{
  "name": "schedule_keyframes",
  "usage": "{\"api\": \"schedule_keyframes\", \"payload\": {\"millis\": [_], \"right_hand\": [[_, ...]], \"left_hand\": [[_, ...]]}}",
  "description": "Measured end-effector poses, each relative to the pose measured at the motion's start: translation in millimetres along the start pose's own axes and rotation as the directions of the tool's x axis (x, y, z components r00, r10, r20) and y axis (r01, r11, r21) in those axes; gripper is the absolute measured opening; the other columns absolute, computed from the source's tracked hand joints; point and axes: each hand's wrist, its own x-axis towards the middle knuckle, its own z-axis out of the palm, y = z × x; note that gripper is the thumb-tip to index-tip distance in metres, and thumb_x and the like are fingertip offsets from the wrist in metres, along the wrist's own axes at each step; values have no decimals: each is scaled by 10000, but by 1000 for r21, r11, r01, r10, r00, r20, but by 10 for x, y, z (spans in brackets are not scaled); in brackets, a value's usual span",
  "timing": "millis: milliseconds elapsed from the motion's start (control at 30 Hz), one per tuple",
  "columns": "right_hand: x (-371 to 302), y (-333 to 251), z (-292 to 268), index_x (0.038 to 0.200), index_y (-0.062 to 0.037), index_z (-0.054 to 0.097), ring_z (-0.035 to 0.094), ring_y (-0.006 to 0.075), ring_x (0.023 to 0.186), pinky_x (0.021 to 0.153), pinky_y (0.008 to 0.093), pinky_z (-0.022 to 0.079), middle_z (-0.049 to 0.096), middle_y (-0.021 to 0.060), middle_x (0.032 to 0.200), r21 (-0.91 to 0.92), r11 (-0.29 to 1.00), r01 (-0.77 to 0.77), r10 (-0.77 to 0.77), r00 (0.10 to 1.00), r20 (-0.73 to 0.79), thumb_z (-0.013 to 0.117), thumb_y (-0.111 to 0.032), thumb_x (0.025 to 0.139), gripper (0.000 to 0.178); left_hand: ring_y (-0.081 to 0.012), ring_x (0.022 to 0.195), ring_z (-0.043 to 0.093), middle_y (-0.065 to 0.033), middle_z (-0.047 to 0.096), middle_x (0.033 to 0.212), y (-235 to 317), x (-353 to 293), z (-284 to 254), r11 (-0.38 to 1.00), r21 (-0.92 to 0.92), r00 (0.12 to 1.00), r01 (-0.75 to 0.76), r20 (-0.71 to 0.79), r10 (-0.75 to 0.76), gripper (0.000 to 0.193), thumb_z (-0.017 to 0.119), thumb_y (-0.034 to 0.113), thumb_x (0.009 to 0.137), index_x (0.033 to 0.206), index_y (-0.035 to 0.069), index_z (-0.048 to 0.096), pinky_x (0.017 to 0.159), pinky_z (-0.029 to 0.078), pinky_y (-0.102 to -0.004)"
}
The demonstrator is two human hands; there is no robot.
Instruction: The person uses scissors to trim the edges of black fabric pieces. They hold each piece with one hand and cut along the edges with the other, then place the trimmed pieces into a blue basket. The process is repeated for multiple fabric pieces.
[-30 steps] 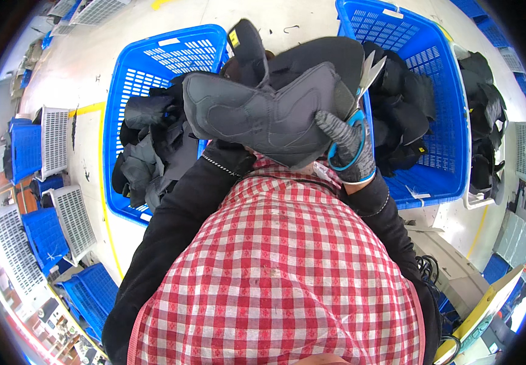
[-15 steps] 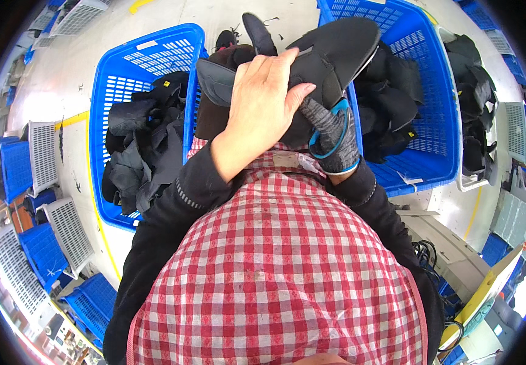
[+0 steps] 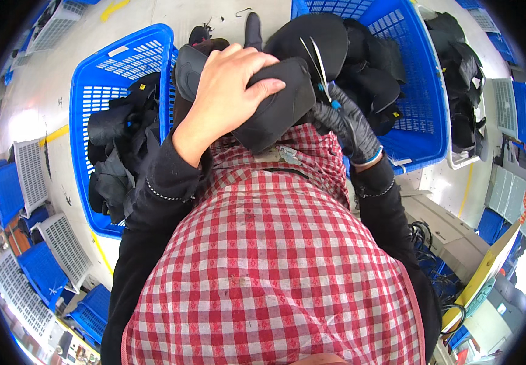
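My bare left hand (image 3: 229,91) grips a black padded fabric piece (image 3: 284,103) above my lap, thumb on top and fingers over its far edge. Wrapped in a dark grey glove, my right hand (image 3: 351,125) is closed on a pair of scissors (image 3: 336,104) with blue on the handles. The slim blades point away from me, slightly parted, along the right edge of the piece. Just beyond them lies a larger rounded black piece (image 3: 305,39). A further dark grey curved piece (image 3: 190,70) shows left of my left hand; what holds it up is hidden.
Blue slatted baskets stand on both sides, the left one (image 3: 80,140) and the right one (image 3: 436,91) each holding black pieces. A white basket (image 3: 466,155) with more pieces is farther right. Stacked baskets (image 3: 16,188) line the left. A grey machine part (image 3: 451,228) stands near my right elbow.
The black piece has been turned and lowered toward my lap. My right hand has come out from under it to the right, and the scissors now show. My view has shifted slightly.
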Motion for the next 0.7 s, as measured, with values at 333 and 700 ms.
{"api": "schedule_keyframes", "payload": {"millis": [333,700], "right_hand": [[-151,319,-74,1512,-39,477,619,163,1133,985,334,510,654,75,1337,117,989,-87,64,981,184,767,-223,945,663],[-153,471,-165,1506,-48,489,604,182,1189,1039,350,490,645,86,1374,59,998,10,-20,983,182,769,-192,943,645]], "left_hand": [[-231,915,603,-16,708,929,-1,-26,-1,1000,-25,994,-11,111,14,302,786,343,844,1040,115,761,831,406,-376],[-235,918,605,-19,713,934,-13,-63,19,999,-7,993,-45,105,45,285,795,324,840,1033,116,771,831,416,-381]]}}
